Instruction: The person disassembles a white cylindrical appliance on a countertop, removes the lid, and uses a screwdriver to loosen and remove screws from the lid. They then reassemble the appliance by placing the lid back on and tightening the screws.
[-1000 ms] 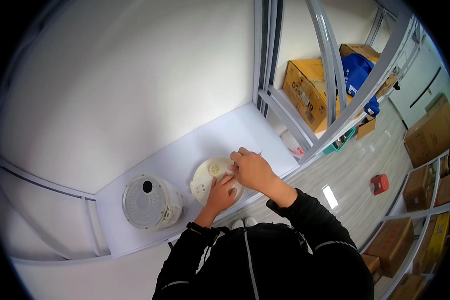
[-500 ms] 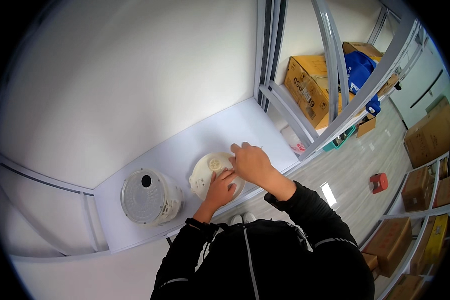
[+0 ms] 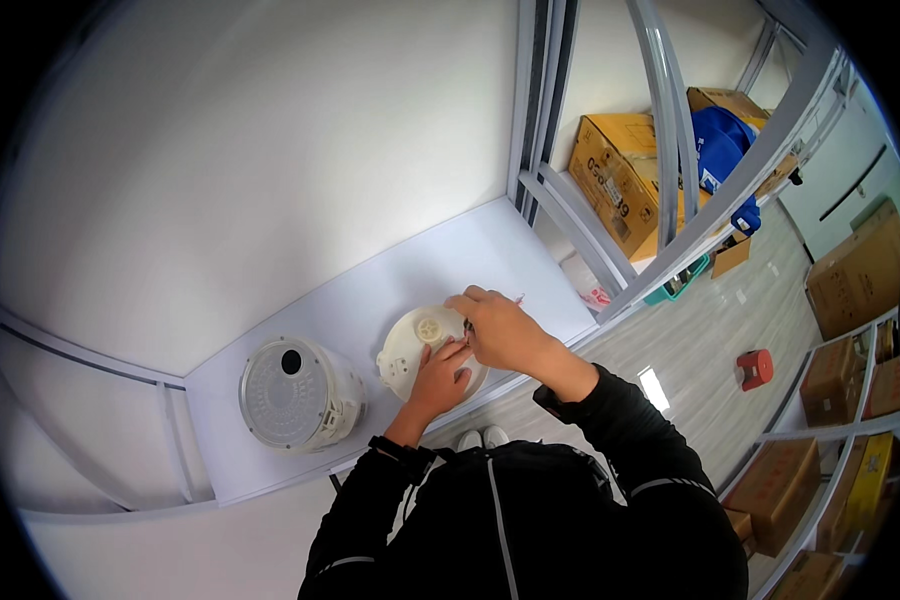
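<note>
A cream round cover [image 3: 398, 372] with a small ribbed knob on it lies on the white shelf [image 3: 270, 480] in front of me. Across its lower right part rests my left hand [image 3: 436, 381], fingers stretched out against the surface and thumb apart. My right hand [image 3: 505, 333] is closed just above the cover's right edge, knuckles up. A small dark bit shows beneath its fingers, too hidden to name. Left of the cover stands a white cylindrical appliance body [image 3: 342, 405] with a grey round top [image 3: 285, 400] and a black hole in it.
Grey metal frame posts [image 3: 530, 110] rise at the shelf's right end. Beyond them sit a yellow carton [image 3: 615, 190], a blue bag [image 3: 722, 145] and a teal basket [image 3: 678, 282]. A red stool [image 3: 755, 369] stands on the floor, near racks of brown boxes [image 3: 775, 490].
My right hand has turned at the wrist and shifted slightly, and its fingers now curl lower, with a dark bit showing under them. My left hand stays on the cover.
</note>
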`<state>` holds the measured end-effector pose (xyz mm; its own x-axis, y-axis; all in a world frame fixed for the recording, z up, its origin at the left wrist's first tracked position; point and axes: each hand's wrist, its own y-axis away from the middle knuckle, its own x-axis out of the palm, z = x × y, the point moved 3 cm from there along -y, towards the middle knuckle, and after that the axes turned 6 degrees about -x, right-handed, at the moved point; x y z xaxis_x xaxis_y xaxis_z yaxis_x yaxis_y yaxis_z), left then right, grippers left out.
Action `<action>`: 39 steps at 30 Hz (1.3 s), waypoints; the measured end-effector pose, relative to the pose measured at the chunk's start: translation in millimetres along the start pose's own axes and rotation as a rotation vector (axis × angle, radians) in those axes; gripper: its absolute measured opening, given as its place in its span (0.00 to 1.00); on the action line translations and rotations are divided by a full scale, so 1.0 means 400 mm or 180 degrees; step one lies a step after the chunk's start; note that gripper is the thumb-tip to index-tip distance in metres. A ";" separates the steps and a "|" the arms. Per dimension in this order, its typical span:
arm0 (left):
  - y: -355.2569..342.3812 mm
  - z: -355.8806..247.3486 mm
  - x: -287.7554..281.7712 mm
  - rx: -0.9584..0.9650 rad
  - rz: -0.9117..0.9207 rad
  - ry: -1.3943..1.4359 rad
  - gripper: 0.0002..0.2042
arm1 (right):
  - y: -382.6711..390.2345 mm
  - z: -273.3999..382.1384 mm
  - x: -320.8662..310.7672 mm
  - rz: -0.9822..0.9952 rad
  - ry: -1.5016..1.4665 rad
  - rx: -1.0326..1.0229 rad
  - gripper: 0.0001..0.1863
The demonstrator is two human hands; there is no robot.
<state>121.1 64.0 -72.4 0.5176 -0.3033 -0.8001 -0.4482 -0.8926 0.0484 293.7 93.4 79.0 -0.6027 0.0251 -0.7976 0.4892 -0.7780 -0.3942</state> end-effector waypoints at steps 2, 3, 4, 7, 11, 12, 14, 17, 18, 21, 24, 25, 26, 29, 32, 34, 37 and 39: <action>-0.002 0.002 0.002 -0.0015 -0.0002 0.0003 0.26 | 0.002 0.009 -0.002 -0.0260 -0.0153 0.0015 0.19; -0.001 0.002 -0.001 -0.0032 0.0022 0.0000 0.26 | -0.003 0.023 -0.010 -0.0038 0.0038 0.0339 0.19; 0.001 0.001 -0.004 -0.0050 0.0047 -0.0004 0.26 | -0.008 0.040 -0.023 0.0185 0.0230 0.0662 0.19; 0.002 0.002 -0.007 -0.0046 0.0065 0.0000 0.25 | -0.012 0.031 -0.018 0.0618 0.0451 0.0966 0.21; 0.000 -0.001 -0.003 -0.0029 0.0039 0.0024 0.25 | 0.003 0.018 -0.008 0.0370 0.0270 -0.0070 0.20; -0.002 -0.001 -0.002 -0.0010 0.0028 0.0032 0.25 | 0.004 0.017 -0.007 0.0271 0.0188 -0.0152 0.20; -0.004 -0.003 -0.007 0.0021 0.0001 0.0048 0.25 | 0.000 0.027 -0.012 0.0076 0.0021 -0.0322 0.19; -0.003 -0.012 -0.016 -0.0116 0.0203 -0.0022 0.25 | 0.002 0.050 -0.026 0.0441 0.0332 0.0548 0.18; -0.002 -0.010 -0.016 -0.0096 0.0164 -0.0008 0.25 | -0.005 0.050 -0.026 0.0630 0.0411 0.0745 0.18; 0.002 -0.006 -0.012 -0.0021 0.0065 0.0016 0.26 | -0.014 0.041 -0.028 0.0869 0.0472 0.1002 0.17; 0.002 0.000 -0.004 0.0043 -0.0012 -0.0004 0.26 | -0.001 0.028 -0.026 0.0423 0.0144 0.0515 0.17; 0.001 0.003 -0.002 0.0056 -0.0031 -0.0015 0.26 | 0.000 0.026 -0.026 0.0247 0.0015 0.0323 0.18; 0.001 -0.002 -0.004 0.0069 -0.0040 -0.0025 0.26 | 0.003 0.025 -0.027 0.0070 -0.0118 0.0140 0.18; 0.002 -0.015 -0.009 0.0050 -0.0051 -0.0043 0.25 | 0.007 0.020 -0.019 0.0126 -0.0187 0.0223 0.21; 0.001 -0.023 -0.014 0.0136 -0.0219 -0.0142 0.23 | 0.010 0.023 -0.019 -0.0088 -0.0375 0.0047 0.23; -0.011 -0.027 -0.017 0.0222 -0.0276 -0.0244 0.19 | 0.012 0.028 -0.025 -0.0199 -0.0428 0.0071 0.23; -0.022 -0.033 -0.024 0.0301 -0.0435 -0.0363 0.15 | 0.012 0.034 -0.045 -0.0267 -0.0480 0.0185 0.23; -0.025 -0.036 -0.029 0.0306 -0.0571 -0.0364 0.12 | 0.016 0.028 -0.054 -0.0329 -0.0494 0.0274 0.23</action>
<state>130.0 71.9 -54.9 0.5118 -0.0980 -0.8535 -0.4268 -0.8912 -0.1536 303.1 80.9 98.9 -0.7401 0.0159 -0.6723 0.3680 -0.8272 -0.4247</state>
